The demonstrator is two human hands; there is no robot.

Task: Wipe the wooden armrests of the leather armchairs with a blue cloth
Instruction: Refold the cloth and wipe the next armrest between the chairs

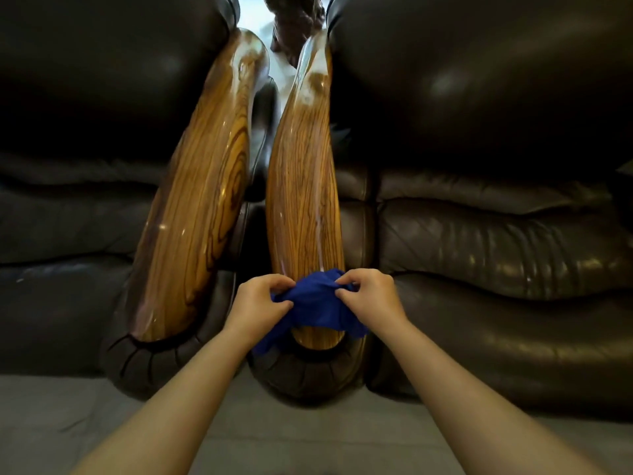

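Two glossy wooden armrests run away from me side by side: the left armrest (pixel 191 214) and the right armrest (pixel 303 200). A blue cloth (pixel 313 308) lies bunched over the near end of the right armrest. My left hand (pixel 258 303) pinches the cloth's left side and my right hand (pixel 368 296) pinches its right side. Part of the cloth hangs down off both sides of the wood. The rounded front tip of the right armrest shows below the cloth.
Dark brown leather armchairs flank the armrests, the left chair (pixel 68 217) and the right chair (pixel 496 241). A dark carved wooden object (pixel 294 25) stands beyond the gap between them. Grey floor (pixel 291 437) lies under my forearms.
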